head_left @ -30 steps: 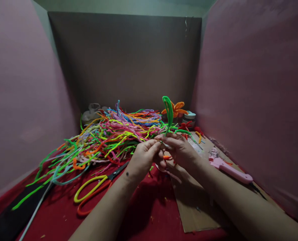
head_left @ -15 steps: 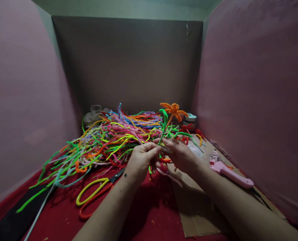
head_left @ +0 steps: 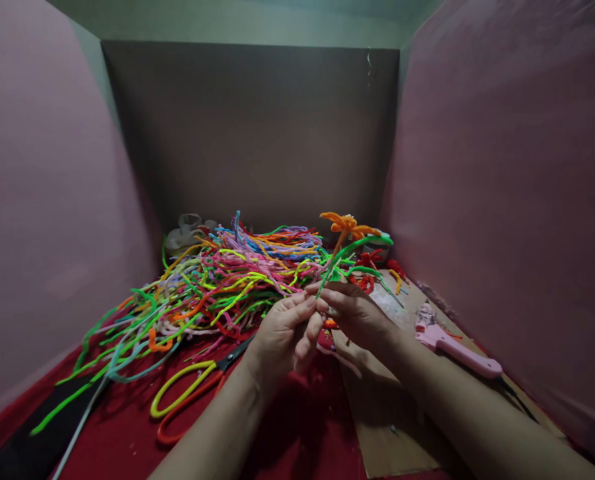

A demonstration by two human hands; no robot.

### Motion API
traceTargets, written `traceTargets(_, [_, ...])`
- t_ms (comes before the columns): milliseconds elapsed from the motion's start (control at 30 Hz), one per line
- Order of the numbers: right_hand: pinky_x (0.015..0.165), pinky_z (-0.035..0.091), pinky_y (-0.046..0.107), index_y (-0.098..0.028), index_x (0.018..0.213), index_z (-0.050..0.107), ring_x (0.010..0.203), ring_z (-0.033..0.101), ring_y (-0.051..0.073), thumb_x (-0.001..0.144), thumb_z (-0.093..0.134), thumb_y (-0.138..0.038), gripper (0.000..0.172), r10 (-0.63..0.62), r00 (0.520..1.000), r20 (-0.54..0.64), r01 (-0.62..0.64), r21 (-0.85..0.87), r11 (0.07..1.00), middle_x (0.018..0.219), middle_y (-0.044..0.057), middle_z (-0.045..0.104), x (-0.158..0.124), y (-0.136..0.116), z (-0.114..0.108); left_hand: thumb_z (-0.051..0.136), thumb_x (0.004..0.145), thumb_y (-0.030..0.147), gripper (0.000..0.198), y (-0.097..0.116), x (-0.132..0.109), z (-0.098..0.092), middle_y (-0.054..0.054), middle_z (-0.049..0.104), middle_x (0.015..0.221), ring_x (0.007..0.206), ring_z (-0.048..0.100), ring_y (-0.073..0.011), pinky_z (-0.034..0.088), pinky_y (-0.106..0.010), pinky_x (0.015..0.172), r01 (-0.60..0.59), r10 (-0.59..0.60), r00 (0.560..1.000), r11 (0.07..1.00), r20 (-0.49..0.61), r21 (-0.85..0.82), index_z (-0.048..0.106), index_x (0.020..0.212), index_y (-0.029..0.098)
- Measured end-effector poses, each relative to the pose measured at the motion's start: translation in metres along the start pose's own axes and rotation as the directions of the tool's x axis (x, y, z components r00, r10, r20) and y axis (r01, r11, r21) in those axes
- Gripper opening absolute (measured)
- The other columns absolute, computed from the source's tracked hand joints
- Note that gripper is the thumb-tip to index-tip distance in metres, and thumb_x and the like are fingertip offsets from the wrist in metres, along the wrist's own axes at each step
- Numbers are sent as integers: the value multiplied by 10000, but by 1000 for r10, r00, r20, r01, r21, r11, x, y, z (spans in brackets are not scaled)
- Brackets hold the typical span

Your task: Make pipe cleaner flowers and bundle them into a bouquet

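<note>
Both hands meet at the middle of the table around the stem of a pipe-cleaner flower (head_left: 346, 226) with orange petals and a green leaf loop. My left hand (head_left: 280, 328) pinches the lower stem with thumb and fingers pressed together. My right hand (head_left: 355, 313) closes on the stem just beside it, fingers pointing left. The flower head leans up and to the right above the hands. A small orange piece shows between the two hands.
A big heap of coloured pipe cleaners (head_left: 217, 277) lies behind the hands. Scissors with yellow and orange handles (head_left: 187, 390) lie on the red cloth at the left. A pink glue gun (head_left: 455, 350) rests on cardboard (head_left: 392, 427) at the right. Pink walls close in on both sides.
The flower has turned in my fingers: the green loop, upright a second ago, now leans to the right below the orange petals. Both hands have sunk slightly.
</note>
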State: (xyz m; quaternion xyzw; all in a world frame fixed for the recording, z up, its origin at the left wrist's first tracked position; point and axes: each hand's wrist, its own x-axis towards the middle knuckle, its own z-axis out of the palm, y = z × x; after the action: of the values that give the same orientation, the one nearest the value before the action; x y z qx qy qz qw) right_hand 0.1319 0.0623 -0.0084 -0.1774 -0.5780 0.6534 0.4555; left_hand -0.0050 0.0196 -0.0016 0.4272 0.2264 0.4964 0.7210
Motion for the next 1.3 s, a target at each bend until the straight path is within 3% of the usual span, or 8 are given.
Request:
traceTargets(100, [607,434,260,-197,715,663,558,537,109,743,634,-300,111,14,999,-41,-13,25,1000,611,-22,580,-2,-3,3,519,831,317,216,0,2,0,28,559,463,240,423,-62,323,-154,242,-19,22,1000,985,-14,171,546,737,124])
traceTargets(267, [644,424,265,-193,657,662,649,544,134,698,678,-296,112,-5,978,-208,-10,-71,997,648,-8,597,2,4,0,554,787,321,192,-1,5,7,24,585,510,338,531,-109,400,-189,323,-19,137,972,851,-188,524,529,816,133])
traceTargets(467, [602,403,241,-165,632,670,591,515,102,628,732,-247,103,21,967,-255,-16,20,1000,603,-21,582,4,12,-1,636,690,295,194,-3,8,3,49,546,530,404,501,-83,399,-198,399,-34,273,918,777,-288,629,517,712,143])
traceTargets(600, [633,403,246,-157,630,666,616,511,105,618,734,-259,123,7,964,-268,-5,9,1000,620,-17,587,2,10,1,671,653,268,202,-4,9,0,69,494,485,394,437,-61,357,-190,407,-17,288,906,756,-310,655,510,657,145])
traceTargets(833, [671,399,259,-177,648,649,708,521,129,660,699,-303,136,-148,958,-246,81,-263,961,699,-12,587,0,4,5,652,691,275,197,1,5,-3,28,530,459,379,463,-79,358,-196,395,-40,242,930,815,-277,579,540,625,127])
traceTargets(967, [634,422,255,-181,721,675,658,528,120,655,705,-304,142,-76,978,-194,45,-156,987,689,-8,604,0,0,8,647,721,309,211,1,5,-7,-7,584,510,400,530,-109,413,-209,391,-44,152,964,902,-220,430,573,683,115])
traceTargets(1100, [571,426,237,-180,785,689,620,538,113,680,686,-319,174,-22,988,-151,7,-98,995,694,0,623,0,2,3,690,702,274,200,-2,5,-6,5,588,552,402,533,-81,412,-165,364,-39,81,977,977,-197,211,563,715,120])
traceTargets(1300, [527,392,224,-149,716,651,547,520,95,679,695,-376,234,45,989,-142,-66,-144,987,621,-1,609,3,4,-8,700,698,197,167,-2,6,-6,31,559,548,363,485,-40,355,-114,310,-24,19,975,1000,-223,-20,558,749,124])
